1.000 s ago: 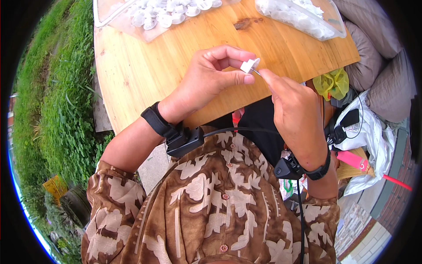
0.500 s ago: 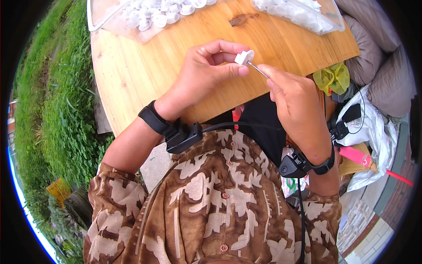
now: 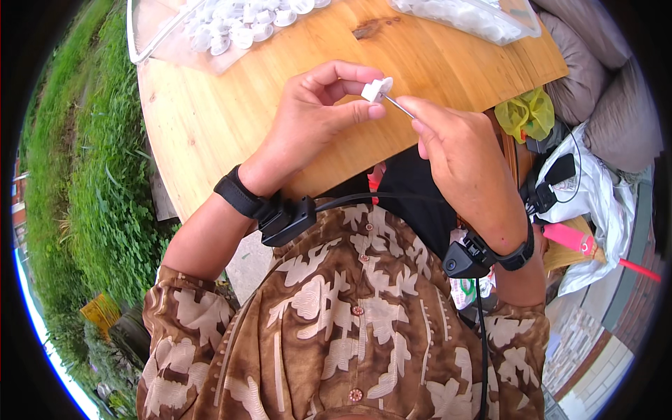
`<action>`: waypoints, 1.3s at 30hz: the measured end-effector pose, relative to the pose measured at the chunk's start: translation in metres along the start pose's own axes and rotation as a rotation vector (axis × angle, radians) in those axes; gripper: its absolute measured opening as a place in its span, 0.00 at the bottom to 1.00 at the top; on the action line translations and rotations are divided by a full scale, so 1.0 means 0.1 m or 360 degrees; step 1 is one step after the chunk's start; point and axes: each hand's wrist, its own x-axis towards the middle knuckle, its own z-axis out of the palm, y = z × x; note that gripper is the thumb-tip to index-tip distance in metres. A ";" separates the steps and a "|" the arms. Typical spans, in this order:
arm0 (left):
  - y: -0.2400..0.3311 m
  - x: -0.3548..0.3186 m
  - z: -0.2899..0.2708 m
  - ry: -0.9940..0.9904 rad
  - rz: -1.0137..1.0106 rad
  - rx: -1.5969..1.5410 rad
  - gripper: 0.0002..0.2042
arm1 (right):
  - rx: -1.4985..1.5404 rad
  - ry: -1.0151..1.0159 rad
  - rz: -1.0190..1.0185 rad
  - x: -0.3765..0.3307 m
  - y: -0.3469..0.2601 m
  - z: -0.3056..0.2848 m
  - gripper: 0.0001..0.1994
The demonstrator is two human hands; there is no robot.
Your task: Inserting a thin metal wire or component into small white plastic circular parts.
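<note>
Between the thumb and fingers of my left hand (image 3: 318,98) is a small white plastic part (image 3: 376,89) with a rounded flange. My right hand (image 3: 465,150) is closed around a tool with a thin metal shaft (image 3: 400,107), likely a screwdriver; its handle is hidden in the palm. The shaft's tip meets the white part on the side facing my right hand. Both hands are held over the near part of the wooden table (image 3: 280,77).
At the table's far left a clear plastic bin (image 3: 143,52) holds many small white round parts (image 3: 241,24). Another clear bin (image 3: 533,29) with white pieces stands far right. A yellow bag (image 3: 525,115), white sacks (image 3: 595,189) and grey padded fabric (image 3: 626,140) lie beyond the right edge.
Both hands, with the white part and the tool, have shifted slightly left in the picture, as has the table. The shaft still meets the part.
</note>
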 end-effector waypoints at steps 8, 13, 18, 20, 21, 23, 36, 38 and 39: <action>0.00 -0.01 0.01 0.0013 -0.0008 0.0024 0.16 | 0.0002 -0.0035 -0.0001 0.01 0.02 0.01 0.15; 0.01 -0.01 0.01 0.0028 -0.0027 0.0028 0.15 | -0.0010 -0.0054 0.0002 0.02 0.02 0.01 0.15; 0.02 -0.01 0.02 0.0041 -0.0038 0.0043 0.15 | -0.0002 -0.0073 0.0046 0.02 0.01 0.01 0.15; 0.00 -0.01 0.01 0.0038 0.0043 0.0085 0.15 | 0.0001 -0.0078 0.0069 0.02 0.00 0.01 0.14; 0.00 -0.01 0.01 0.0036 0.0042 0.0085 0.15 | 0.0001 -0.0076 0.0071 0.02 -0.01 0.00 0.14; -0.01 -0.01 0.00 0.0015 0.0138 0.0148 0.14 | 0.0050 -0.0133 0.0102 0.03 -0.03 -0.02 0.14; 0.04 -0.02 0.03 0.0017 -0.0067 0.0025 0.15 | 0.0023 -0.0182 0.0085 -0.02 -0.04 -0.07 0.14; 0.03 -0.02 0.03 0.0035 -0.0071 -0.0013 0.15 | 0.0021 -0.0091 0.0057 -0.02 -0.03 -0.05 0.14; 0.04 -0.02 0.03 0.0035 -0.0069 -0.0012 0.15 | 0.0020 -0.0090 0.0054 -0.01 -0.03 -0.04 0.14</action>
